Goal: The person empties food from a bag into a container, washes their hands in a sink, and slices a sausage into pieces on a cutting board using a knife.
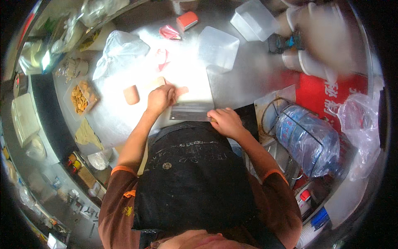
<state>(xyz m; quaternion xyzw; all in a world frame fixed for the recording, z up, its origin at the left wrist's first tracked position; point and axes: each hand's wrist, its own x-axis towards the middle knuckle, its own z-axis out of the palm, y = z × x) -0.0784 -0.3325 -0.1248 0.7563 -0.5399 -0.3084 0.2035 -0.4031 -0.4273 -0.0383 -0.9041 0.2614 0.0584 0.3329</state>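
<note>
My right hand (226, 122) grips the handle of a broad-bladed cleaver (189, 112). Its blade points left across the near edge of a pale cutting board (199, 84), just in front of my apron. Curled fingers of my left hand (161, 98) press on a piece of pink processed meat (182, 91) on the board; part of it is hidden under them. Beyond that hand lies a beige slab (156, 82). To its left sits a rounded block of pink meat (131, 94). Glare washes out much of the board.
A crumpled plastic bag (121, 51), red wrapper (169, 32), red packet (187, 21) and translucent tubs (218, 48) (253, 21) stand farther back. At left is a container of brown pieces (81, 97). A bagged water bottle (307, 140) stands close to my right arm.
</note>
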